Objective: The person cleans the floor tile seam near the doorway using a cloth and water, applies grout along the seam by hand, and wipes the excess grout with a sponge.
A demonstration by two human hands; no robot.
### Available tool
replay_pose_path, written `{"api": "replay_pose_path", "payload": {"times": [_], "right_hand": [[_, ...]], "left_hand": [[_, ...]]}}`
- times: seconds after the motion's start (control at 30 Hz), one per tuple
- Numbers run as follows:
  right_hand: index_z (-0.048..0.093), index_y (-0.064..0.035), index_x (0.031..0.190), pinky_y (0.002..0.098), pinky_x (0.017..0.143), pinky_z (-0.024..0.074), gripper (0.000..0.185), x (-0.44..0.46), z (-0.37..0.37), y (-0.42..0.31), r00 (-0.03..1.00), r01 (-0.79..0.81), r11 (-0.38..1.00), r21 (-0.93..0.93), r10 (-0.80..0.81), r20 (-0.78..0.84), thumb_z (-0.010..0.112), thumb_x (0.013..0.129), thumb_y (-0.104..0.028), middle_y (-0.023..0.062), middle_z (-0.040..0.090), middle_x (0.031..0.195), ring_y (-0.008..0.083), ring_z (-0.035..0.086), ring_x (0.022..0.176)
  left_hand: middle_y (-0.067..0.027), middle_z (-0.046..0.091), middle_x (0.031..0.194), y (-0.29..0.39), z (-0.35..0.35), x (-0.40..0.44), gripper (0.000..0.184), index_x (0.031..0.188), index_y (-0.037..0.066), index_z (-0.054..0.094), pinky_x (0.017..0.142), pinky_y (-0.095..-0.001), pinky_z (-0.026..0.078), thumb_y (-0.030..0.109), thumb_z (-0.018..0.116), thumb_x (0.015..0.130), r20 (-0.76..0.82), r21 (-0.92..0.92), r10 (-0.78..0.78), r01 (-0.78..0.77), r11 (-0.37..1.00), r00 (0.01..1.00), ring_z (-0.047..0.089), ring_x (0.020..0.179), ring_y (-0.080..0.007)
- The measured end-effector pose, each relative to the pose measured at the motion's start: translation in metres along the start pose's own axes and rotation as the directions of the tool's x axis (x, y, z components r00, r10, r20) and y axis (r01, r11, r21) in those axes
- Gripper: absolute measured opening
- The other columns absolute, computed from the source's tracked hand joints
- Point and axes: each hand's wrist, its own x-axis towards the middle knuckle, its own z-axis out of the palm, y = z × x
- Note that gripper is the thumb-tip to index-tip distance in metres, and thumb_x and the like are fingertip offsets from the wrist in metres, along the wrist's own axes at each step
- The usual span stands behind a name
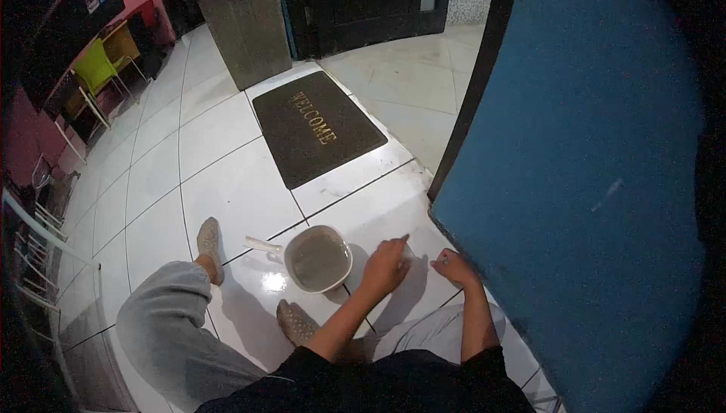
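Observation:
My left hand [386, 268] is above the tiled floor, just right of a white square-shaped water dipper [318, 259]. Its index finger stretches forward and the other fingers bend downward; I see nothing held in it. Greyish liquid or a grey inside shows in the dipper, whose handle [262, 245] points left. My right hand [454, 268] is curled closed near the foot of the blue wall, its thumb side toward the left hand. A small pale spot, perhaps a ring, shows on it. Whatever its fingers hold, if anything, is hidden.
A dark doormat [318, 129] reading WELCOME lies ahead by the doorway. The blue wall [575, 148] rises close on the right. My socked feet [209, 243] flank the dipper. A grey cabinet [246, 31] and a green chair [96, 65] stand farther off; white metal rails [45, 231] are at left.

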Motion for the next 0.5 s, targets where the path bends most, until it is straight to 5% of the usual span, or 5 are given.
{"api": "replay_pose_path", "payload": {"times": [0.07, 0.27, 0.33, 0.37, 0.5], "right_hand": [[0.054, -0.0026, 0.089, 0.0420, 0.071, 0.0444, 0.039, -0.002, 0.003, 0.003, 0.967, 0.019, 0.997, -0.072, -0.037, -0.252, 0.066, 0.074, -0.037, 0.0198, 0.060, 0.087, 0.0350, 0.058, 0.082], [0.052, -0.0034, 0.084, 0.0410, 0.074, 0.0424, 0.032, -0.018, 0.000, 0.007, 0.861, 0.176, 0.961, 0.211, -0.047, -0.507, 0.066, 0.075, -0.031, 0.0182, 0.058, 0.083, 0.0341, 0.056, 0.079], [0.053, -0.0035, 0.079, 0.0317, 0.067, 0.0426, 0.023, -0.029, -0.002, -0.006, 0.720, 0.357, 0.903, 0.239, -0.103, -0.686, 0.067, 0.076, -0.021, 0.0048, 0.054, 0.068, 0.0166, 0.049, 0.067], [0.052, -0.0029, 0.086, 0.0380, 0.073, 0.0430, 0.030, -0.028, -0.004, -0.003, 0.729, 0.323, 0.931, 0.173, -0.128, -0.673, 0.068, 0.075, -0.025, 0.0168, 0.058, 0.086, 0.0299, 0.056, 0.080], [0.048, -0.0049, 0.102, 0.0371, 0.078, 0.0416, 0.040, -0.069, -0.031, -0.045, 0.719, 0.328, 0.909, 0.258, -0.062, -0.692, 0.069, 0.074, -0.024, 0.0153, 0.055, 0.099, 0.0276, 0.052, 0.092]], "left_hand": [[-0.0172, 0.052, 0.107, 0.004, -0.030, -0.002, 0.053, 0.122, 0.004, 0.042, 0.082, -0.0403, 0.043, 0.010, 0.063, 0.074, -0.097, 0.002, 0.034, -0.034, 0.999, 0.995, 0.049, 0.098, -0.0334], [-0.0172, 0.055, 0.104, 0.009, -0.102, -0.003, 0.050, 0.117, 0.004, 0.048, 0.085, -0.0394, 0.041, 0.013, 0.065, 0.071, -0.308, 0.002, 0.051, -0.054, 0.999, 0.950, 0.049, 0.097, -0.0328], [-0.0167, 0.055, 0.105, 0.015, -0.127, -0.006, 0.049, 0.116, 0.004, 0.050, 0.086, -0.0389, 0.041, 0.014, 0.065, 0.070, -0.365, 0.042, 0.100, -0.091, 0.995, 0.925, 0.049, 0.097, -0.0323], [-0.0161, 0.056, 0.105, 0.021, -0.141, -0.008, 0.049, 0.115, 0.004, 0.051, 0.086, -0.0387, 0.041, 0.014, 0.066, 0.070, -0.366, 0.051, 0.105, -0.092, 0.994, 0.925, 0.050, 0.097, -0.0318], [-0.0133, 0.058, 0.105, 0.036, -0.193, -0.012, 0.048, 0.115, 0.005, 0.054, 0.087, -0.0365, 0.041, 0.015, 0.068, 0.070, -0.353, 0.113, 0.150, -0.117, 0.987, 0.924, 0.050, 0.097, -0.0295]]}}
